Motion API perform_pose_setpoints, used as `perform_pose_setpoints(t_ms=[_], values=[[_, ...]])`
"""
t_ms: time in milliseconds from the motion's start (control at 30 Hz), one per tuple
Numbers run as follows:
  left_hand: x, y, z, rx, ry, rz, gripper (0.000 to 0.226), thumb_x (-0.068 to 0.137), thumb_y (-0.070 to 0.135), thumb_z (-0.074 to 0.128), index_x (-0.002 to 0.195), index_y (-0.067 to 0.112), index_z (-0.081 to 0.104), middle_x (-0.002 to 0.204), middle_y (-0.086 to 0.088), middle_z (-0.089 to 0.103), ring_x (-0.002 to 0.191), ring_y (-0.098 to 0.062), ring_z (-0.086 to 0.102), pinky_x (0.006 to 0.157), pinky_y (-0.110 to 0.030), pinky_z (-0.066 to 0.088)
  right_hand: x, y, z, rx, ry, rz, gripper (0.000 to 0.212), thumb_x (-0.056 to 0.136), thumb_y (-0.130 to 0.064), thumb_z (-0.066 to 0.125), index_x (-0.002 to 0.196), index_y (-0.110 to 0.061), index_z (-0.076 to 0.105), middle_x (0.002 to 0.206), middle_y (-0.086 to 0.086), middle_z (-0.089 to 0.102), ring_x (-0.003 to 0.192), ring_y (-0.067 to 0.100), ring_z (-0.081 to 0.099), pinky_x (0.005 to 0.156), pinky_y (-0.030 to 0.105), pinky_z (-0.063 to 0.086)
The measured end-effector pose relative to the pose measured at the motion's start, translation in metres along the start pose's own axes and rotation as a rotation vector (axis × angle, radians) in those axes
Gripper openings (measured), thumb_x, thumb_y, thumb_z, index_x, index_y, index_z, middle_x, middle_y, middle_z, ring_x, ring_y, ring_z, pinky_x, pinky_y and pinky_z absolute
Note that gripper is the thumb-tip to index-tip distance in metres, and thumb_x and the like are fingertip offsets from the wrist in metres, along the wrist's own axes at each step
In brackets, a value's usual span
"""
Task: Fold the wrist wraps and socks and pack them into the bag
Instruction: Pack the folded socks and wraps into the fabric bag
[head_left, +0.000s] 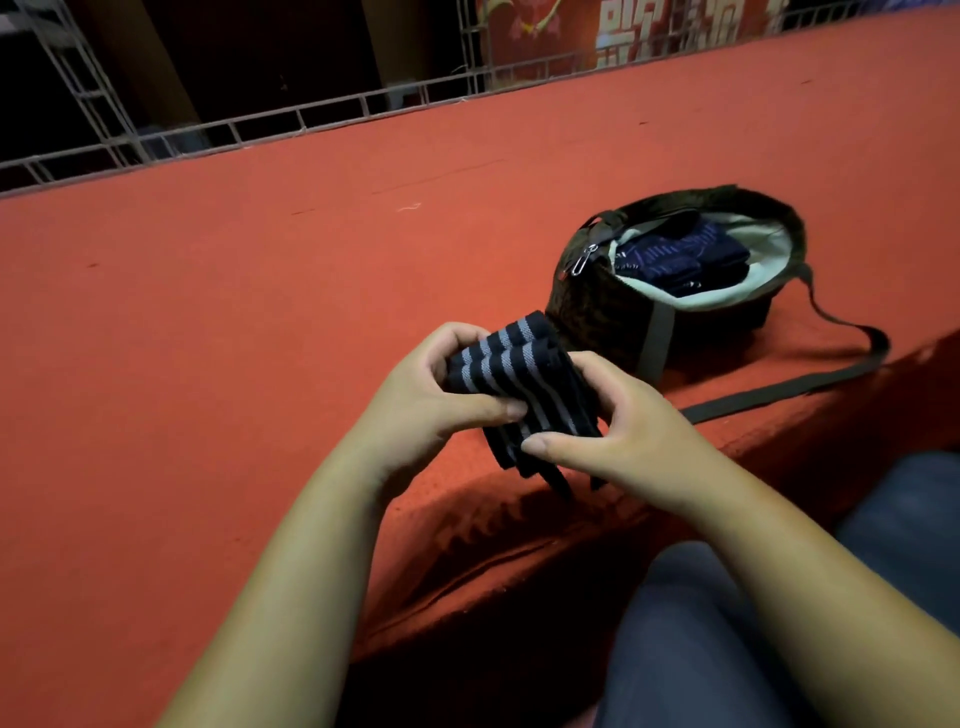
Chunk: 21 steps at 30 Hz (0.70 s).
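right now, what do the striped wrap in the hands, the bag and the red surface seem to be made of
Striped wrist wrap: woven elastic-looking fabric, matte, with a visible weave in the grey stripes. Bag: coarse dark textile outside, probably canvas or nylon, with a smooth pale lining and a shiny metal zipper pull. Red surface: likely short-pile carpet, matte and finely grained.

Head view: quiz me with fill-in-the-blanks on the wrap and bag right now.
The left hand and right hand both grip the wrap, which is ____ the bag.
The bag's mouth is ____.
The bag lies on ____ carpet.
Missing: outside; open; red.
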<state>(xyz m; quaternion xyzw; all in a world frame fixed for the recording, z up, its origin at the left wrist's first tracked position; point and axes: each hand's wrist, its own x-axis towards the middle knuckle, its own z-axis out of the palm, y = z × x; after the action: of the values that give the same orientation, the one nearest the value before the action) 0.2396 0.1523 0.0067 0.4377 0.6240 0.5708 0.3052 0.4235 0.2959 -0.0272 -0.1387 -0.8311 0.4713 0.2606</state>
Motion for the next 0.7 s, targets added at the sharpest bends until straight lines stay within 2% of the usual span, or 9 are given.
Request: perform_pose_setpoints(t_ms=[100,200,300,333,433,533,600,667,700], values=[[0.022,0.012,0.022,0.0,-0.029,0.024,0.048,0.08,-0.004,0.085,0.121,0.01,0.064,0.105,-0.012,0.076,0.099,-0.028,0.075,0.088,-0.046,0.06,0.002,-0.001,-0.028,-0.04,0.071,0.025,0.05,0.083,-0.032,0.091,0.126,-0.035,0.066,0.114,-0.013,0.076,0.109,0.002,0.071,0.099,0.039,0.056],[0.047,0.023,0.044,0.024,-0.048,0.044,0.045,0.082,-0.003,0.085,0.12,0.009,0.064,0.104,-0.009,0.077,0.098,-0.024,0.074,0.09,-0.047,0.062,0.007,0.003,-0.055,-0.014,0.135,0.045,0.043,0.085,-0.029,0.089,0.122,-0.034,0.068,0.109,-0.013,0.078,0.101,0.004,0.073,0.085,0.032,0.056],[0.075,0.033,0.063,0.05,-0.053,0.051,0.046,0.081,-0.001,0.086,0.121,0.008,0.065,0.104,-0.014,0.077,0.095,-0.024,0.073,0.095,-0.055,0.058,0.014,0.007,-0.077,-0.001,0.169,0.028,0.039,0.092,-0.028,0.083,0.127,-0.036,0.067,0.111,-0.021,0.075,0.103,-0.003,0.07,0.088,0.021,0.051],[0.083,0.035,0.069,0.069,-0.051,0.057,0.047,0.08,0.002,0.087,0.12,0.01,0.066,0.104,-0.014,0.077,0.093,-0.023,0.073,0.094,-0.055,0.059,0.017,0.01,-0.084,-0.027,0.193,0.021,0.037,0.093,-0.028,0.082,0.126,-0.036,0.067,0.111,-0.019,0.074,0.105,-0.003,0.069,0.09,0.022,0.051],[0.106,0.039,0.085,0.124,-0.053,0.086,0.045,0.079,0.011,0.089,0.117,0.019,0.068,0.102,-0.007,0.078,0.092,-0.023,0.076,0.091,-0.055,0.06,0.027,0.019,-0.108,-0.101,0.248,0.027,0.038,0.091,-0.031,0.084,0.126,-0.036,0.068,0.117,-0.014,0.073,0.113,0.002,0.067,0.102,0.037,0.053],[0.124,0.042,0.096,0.155,-0.079,0.124,0.048,0.082,0.014,0.089,0.124,0.028,0.069,0.112,0.002,0.079,0.107,-0.019,0.075,0.1,-0.05,0.059,0.036,0.022,-0.131,-0.09,0.218,0.051,0.05,0.09,-0.027,0.084,0.135,-0.037,0.064,0.125,-0.019,0.073,0.119,0.0,0.067,0.109,0.04,0.052],[0.136,0.045,0.1,0.134,-0.13,0.151,0.049,0.087,0.02,0.088,0.13,0.031,0.068,0.121,0.006,0.077,0.115,-0.014,0.073,0.103,-0.042,0.058,0.044,0.026,-0.145,-0.058,0.218,0.067,0.05,0.089,-0.023,0.085,0.133,-0.036,0.066,0.124,-0.017,0.075,0.119,0.002,0.069,0.11,0.041,0.052],[0.152,0.048,0.1,0.105,-0.116,0.155,0.034,0.095,0.034,0.08,0.127,0.032,0.071,0.12,0.007,0.077,0.111,-0.011,0.073,0.094,-0.035,0.061,0.053,0.034,-0.159,0.004,0.243,0.089,0.046,0.089,-0.023,0.086,0.131,-0.033,0.068,0.123,-0.013,0.076,0.118,0.006,0.07,0.111,0.044,0.052],[0.162,0.048,0.099,0.127,-0.048,0.163,0.026,0.098,0.041,0.075,0.122,0.032,0.073,0.115,0.008,0.077,0.105,-0.009,0.073,0.087,-0.034,0.06,0.058,0.039,-0.166,0.024,0.269,0.104,0.045,0.089,-0.025,0.085,0.13,-0.032,0.069,0.123,-0.012,0.077,0.117,0.006,0.071,0.111,0.044,0.052]])
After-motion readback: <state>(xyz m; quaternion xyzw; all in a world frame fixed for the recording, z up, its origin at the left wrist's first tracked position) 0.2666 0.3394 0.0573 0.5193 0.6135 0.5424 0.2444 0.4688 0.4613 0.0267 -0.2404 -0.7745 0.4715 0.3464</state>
